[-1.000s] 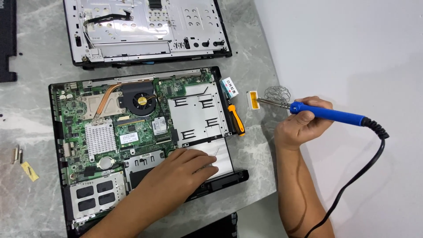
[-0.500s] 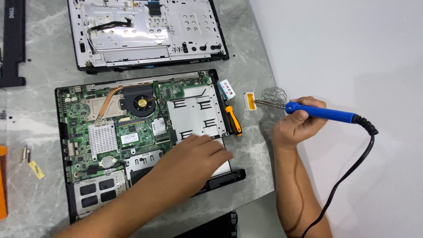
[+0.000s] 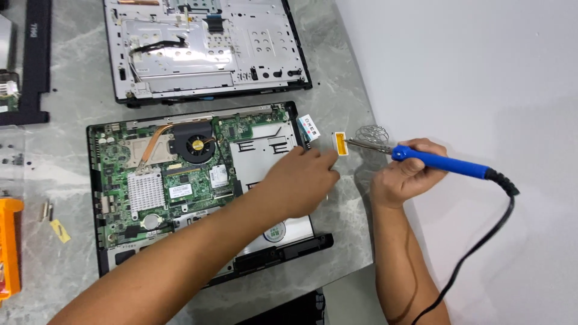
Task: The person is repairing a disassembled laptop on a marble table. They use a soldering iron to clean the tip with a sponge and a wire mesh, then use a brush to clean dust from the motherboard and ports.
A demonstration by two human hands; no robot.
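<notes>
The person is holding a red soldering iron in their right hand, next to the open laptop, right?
Not quite. The soldering iron in the right hand has a blue handle, not red. The head view shows it plainly. It is held beside the open laptop, as you said.

A second laptop chassis [image 3: 205, 48] with its silver metal plate exposed lies at the far edge of the grey marble-patterned table [image 3: 60, 174]. A black bezel strip [image 3: 33, 60] rests at the far left. An orange case [image 3: 9, 247] sits at the left edge, near two small metal standoffs [image 3: 46, 210] and a yellow tag [image 3: 59, 230]. A white wall [image 3: 469, 72] borders the table on the right.
</notes>
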